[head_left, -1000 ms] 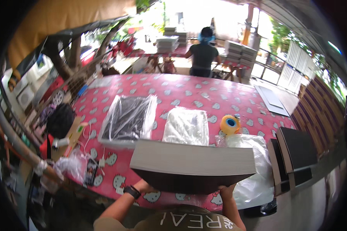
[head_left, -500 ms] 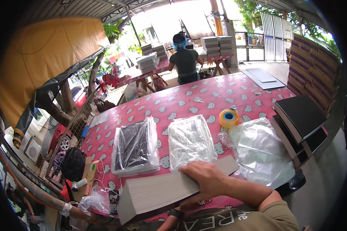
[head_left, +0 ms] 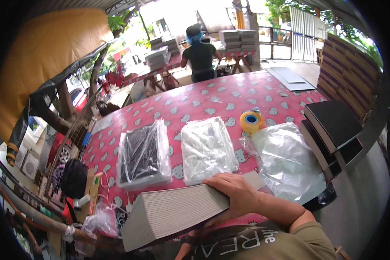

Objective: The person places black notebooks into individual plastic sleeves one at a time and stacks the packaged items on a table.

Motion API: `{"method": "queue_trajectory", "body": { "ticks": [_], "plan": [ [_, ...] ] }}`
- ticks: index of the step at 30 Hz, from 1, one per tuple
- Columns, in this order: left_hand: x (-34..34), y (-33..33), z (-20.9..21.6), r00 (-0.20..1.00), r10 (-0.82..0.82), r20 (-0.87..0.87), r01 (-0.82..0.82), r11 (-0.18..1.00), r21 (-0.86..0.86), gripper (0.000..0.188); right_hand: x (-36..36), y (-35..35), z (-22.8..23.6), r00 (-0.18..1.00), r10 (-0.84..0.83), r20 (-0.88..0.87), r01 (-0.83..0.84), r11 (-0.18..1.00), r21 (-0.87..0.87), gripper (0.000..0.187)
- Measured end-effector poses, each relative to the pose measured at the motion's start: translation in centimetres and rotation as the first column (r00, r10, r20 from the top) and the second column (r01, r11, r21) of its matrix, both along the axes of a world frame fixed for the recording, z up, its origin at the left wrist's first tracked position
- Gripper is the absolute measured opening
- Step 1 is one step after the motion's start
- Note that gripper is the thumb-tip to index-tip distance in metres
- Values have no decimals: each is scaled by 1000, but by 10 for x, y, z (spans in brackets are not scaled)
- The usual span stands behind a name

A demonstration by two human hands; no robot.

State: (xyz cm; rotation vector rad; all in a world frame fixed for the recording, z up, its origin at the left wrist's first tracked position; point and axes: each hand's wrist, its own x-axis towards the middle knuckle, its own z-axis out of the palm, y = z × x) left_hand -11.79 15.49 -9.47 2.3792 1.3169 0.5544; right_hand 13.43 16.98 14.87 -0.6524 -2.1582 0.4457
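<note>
We hold a thick book (head_left: pixel 177 212) tilted at the near side of the counter (head_left: pixel 229 93), the right hand (head_left: pixel 238 195) closed over its upper edge; the left hand (head_left: pixel 213 222) is mostly hidden below, its grip we cannot tell. Beyond lie a black pack (head_left: pixel 143 154), a white pack (head_left: pixel 209 149), tape (head_left: pixel 251 119) and clear plastic (head_left: pixel 288 162).

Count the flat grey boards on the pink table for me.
2 that I can see, both at the far right corner of the pink table: a larger board, and a smaller board lying on top of it. More could be hidden underneath.
</note>
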Motion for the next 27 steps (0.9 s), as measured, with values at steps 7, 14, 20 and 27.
{"method": "queue_trajectory", "body": {
  "ticks": [7, 14, 20, 27],
  "plan": [
    [-42, -1, 3, 995, 16, -97, -15, 1000, 19, 52, 41, 0, -87, 881, -182, -437, 36, 946, -322, 79],
    [-57, 18, 41, 980, -102, -171, -36, 754, -656, 54, 35, 3, -147, 682, -218, -698, -83, 925, -370, 85],
    [-74, -30, 107, 981, 171, 87, -192, 881, 433, 64, 56, -9, -163, 858, -248, -449, 59, 917, -394, 85],
    [-41, -40, 95, 841, 318, 438, -484, 803, 347, 56, 80, -6, -175, 930, -45, 366, 277, 740, -613, 58]
  ]
}}
